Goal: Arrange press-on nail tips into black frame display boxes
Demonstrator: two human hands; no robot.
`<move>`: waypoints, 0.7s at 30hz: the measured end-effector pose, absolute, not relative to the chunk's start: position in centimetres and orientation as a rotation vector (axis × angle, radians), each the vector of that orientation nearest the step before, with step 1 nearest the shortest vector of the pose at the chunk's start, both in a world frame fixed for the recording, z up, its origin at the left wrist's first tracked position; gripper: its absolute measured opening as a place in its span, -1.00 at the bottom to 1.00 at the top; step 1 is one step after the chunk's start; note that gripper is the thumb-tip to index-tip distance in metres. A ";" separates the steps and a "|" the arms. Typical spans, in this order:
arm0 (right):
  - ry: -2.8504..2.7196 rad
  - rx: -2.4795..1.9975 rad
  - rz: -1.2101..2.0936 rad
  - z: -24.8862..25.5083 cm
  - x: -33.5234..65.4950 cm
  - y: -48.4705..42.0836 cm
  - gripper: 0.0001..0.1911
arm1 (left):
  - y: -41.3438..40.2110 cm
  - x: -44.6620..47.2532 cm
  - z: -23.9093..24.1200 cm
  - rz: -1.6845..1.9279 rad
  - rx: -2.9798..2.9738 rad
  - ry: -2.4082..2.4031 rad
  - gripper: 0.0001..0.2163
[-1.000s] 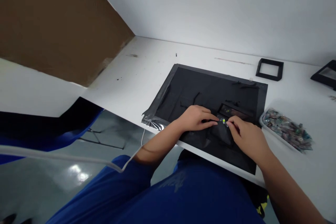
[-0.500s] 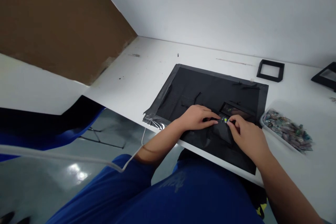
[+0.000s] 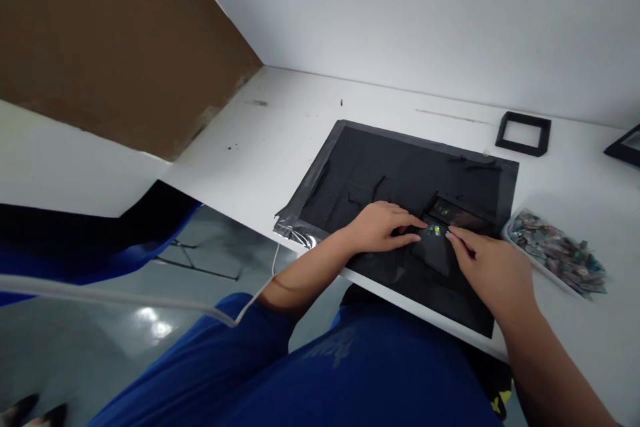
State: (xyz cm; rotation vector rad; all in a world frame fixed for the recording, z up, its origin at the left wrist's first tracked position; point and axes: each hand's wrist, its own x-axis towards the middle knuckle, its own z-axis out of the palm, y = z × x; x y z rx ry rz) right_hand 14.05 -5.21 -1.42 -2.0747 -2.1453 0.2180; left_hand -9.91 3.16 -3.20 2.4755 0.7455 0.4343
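Note:
My left hand (image 3: 385,228) rests on the black mat (image 3: 415,153), index finger and thumb stretched out a little apart. Their tips touch or nearly touch the left edge of a dark, flat-sided piece (image 3: 431,252) that looks like a black frame. Small shiny bits (image 3: 437,230), one bright yellow-green, lie on this piece between the two hands. From the right comes my right hand (image 3: 493,267), thumb and index fingertip brought together beside the bits. Whatever sits in that pinch is too small to make out. Behind the fingertips stands a dark glossy panel (image 3: 463,213).
A clear tray (image 3: 550,273) full of small shell-like chips stands right of the mat. Farther back are a black square frame (image 3: 523,134) and another black frame (image 3: 625,147). A white cable (image 3: 200,312) crosses at lower left, near a blue chair (image 3: 100,267).
My right hand has shifted slightly right, its fingers straighter and a little farther from the shiny bits. The left hand has hardly moved. The whole view has shifted slightly.

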 end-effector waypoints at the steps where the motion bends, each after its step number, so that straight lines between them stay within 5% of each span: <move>1: -2.145 -2.071 0.206 -1.4 14.1 -5.3 -0.68 | 3.2 -9.9 -3.2 0.436 2.474 0.745 -0.66; 21: -2.035 -1.894 0.100 -2.8 15.0 -6.0 -0.70 | 2.9 -9.4 -3.6 0.412 2.535 0.775 -0.73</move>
